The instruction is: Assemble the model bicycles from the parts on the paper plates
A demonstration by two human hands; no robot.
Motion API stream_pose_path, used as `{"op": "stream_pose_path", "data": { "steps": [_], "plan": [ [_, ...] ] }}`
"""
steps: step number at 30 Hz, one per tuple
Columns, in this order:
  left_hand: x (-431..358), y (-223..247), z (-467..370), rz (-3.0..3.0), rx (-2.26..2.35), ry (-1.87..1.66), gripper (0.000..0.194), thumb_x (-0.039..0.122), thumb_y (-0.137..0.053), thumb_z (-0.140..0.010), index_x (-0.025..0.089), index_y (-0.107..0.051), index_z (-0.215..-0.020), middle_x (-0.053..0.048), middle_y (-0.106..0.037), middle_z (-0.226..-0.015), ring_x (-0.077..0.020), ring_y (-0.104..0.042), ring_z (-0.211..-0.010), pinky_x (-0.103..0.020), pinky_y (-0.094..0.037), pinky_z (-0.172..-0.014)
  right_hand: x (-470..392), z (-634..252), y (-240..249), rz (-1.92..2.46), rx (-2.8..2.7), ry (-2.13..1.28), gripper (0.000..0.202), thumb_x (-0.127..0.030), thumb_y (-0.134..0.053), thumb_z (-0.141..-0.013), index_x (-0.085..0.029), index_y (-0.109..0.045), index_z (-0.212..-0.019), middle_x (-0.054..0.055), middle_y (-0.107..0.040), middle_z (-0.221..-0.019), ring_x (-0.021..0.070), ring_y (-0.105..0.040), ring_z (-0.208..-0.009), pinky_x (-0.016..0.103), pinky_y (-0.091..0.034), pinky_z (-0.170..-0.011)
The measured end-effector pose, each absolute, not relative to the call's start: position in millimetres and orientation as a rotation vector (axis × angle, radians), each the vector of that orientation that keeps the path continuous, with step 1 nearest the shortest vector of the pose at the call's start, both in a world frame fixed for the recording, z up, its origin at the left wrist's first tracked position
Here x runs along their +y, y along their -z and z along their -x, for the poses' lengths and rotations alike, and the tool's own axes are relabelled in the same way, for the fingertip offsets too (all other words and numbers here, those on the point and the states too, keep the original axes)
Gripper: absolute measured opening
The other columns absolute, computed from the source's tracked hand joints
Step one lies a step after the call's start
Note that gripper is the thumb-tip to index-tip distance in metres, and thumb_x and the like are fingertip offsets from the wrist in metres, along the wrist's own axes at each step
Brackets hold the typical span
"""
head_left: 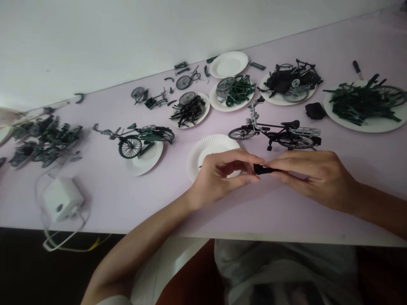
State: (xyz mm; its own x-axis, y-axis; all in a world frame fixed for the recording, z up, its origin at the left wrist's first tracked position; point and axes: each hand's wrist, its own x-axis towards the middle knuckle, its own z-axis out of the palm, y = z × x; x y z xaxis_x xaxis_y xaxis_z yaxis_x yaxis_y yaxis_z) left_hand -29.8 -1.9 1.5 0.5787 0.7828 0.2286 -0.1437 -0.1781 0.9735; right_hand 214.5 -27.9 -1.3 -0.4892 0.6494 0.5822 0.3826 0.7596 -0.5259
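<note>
A small black part [263,169] is held between my two hands over the near part of the table. The fingertips of my left hand [224,171] pinch its left end, and those of my right hand [313,171] close on its right end. Partly behind my left hand lies a white paper plate [199,150]. Just beyond my hands stands a black model bicycle [280,131] with a silver rack. To the left, a green model bicycle [143,137] rests partly over another white plate [149,163].
Plates of dark parts [187,123], green parts [216,101], black parts [276,99] and more green parts [349,123] line the back. A screwdriver [356,67] lies at the right. At left are clustered models [57,137] and a white box [63,199] with a cable.
</note>
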Motion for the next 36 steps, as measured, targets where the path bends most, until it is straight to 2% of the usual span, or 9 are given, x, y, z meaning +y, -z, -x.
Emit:
{"op": "stream_pose_path", "data": {
  "steps": [7,13,18,29,36],
  "plan": [
    [0.0,-2.4,28.5,-1.507,0.6,-0.879,0.025,0.018,-0.083,-0.087,0.019,-0.082,-0.112,-0.008,-0.078,-0.091,-0.0143,-0.072,-0.079,-0.025,-0.063,-0.073,-27.3,-215.2,4.0,0.773,-2.134,-0.411,0.03,-0.014,-0.068,-0.098,-0.028,-0.074,-0.123,0.001,-0.082,-0.106,0.0175,-0.079,-0.086,0.028,-0.067,-0.077],
    [3.3,-0.3,29.0,-1.536,0.552,-0.898,0.03,0.012,-0.083,-0.086,0.022,-0.082,-0.115,-0.008,-0.074,-0.09,-0.0127,-0.067,-0.081,-0.023,-0.061,-0.073,-28.4,-214.4,5.4,0.796,-2.125,-0.406,0.025,-0.015,-0.07,-0.097,-0.026,-0.075,-0.119,0.001,-0.083,-0.101,0.0173,-0.078,-0.078,0.028,-0.065,-0.068],
    [2.4,2.2,28.6,-1.545,0.556,-0.889,0.031,0.013,-0.083,-0.086,0.022,-0.082,-0.115,-0.008,-0.075,-0.094,-0.0133,-0.07,-0.083,-0.024,-0.062,-0.075,-29.7,-214.3,5.2,0.822,-2.159,-0.32,0.025,-0.018,-0.068,-0.098,-0.033,-0.074,-0.117,-0.002,-0.083,-0.102,0.019,-0.079,-0.079,0.031,-0.066,-0.07],
    [0.5,3.9,27.9,-1.63,0.544,-0.897,0.035,0.012,-0.081,-0.088,0.026,-0.08,-0.12,-0.008,-0.075,-0.099,-0.014,-0.069,-0.085,-0.026,-0.061,-0.077,-29.8,-214.8,4.9,0.754,-2.188,-0.284,0.013,-0.014,-0.07,-0.097,-0.015,-0.073,-0.109,0.005,-0.082,-0.097,0.0156,-0.078,-0.078,0.024,-0.063,-0.07],
    [-0.4,3.8,27.2,-1.63,0.533,-0.894,0.039,0.008,-0.08,-0.087,0.028,-0.08,-0.121,-0.007,-0.073,-0.098,-0.0128,-0.068,-0.085,-0.024,-0.059,-0.076,-30.8,-214.6,3.6,0.736,-2.196,-0.299,0.011,-0.013,-0.07,-0.097,-0.011,-0.073,-0.107,0.007,-0.08,-0.094,0.0142,-0.076,-0.08,0.023,-0.06,-0.073]
  ]
}}
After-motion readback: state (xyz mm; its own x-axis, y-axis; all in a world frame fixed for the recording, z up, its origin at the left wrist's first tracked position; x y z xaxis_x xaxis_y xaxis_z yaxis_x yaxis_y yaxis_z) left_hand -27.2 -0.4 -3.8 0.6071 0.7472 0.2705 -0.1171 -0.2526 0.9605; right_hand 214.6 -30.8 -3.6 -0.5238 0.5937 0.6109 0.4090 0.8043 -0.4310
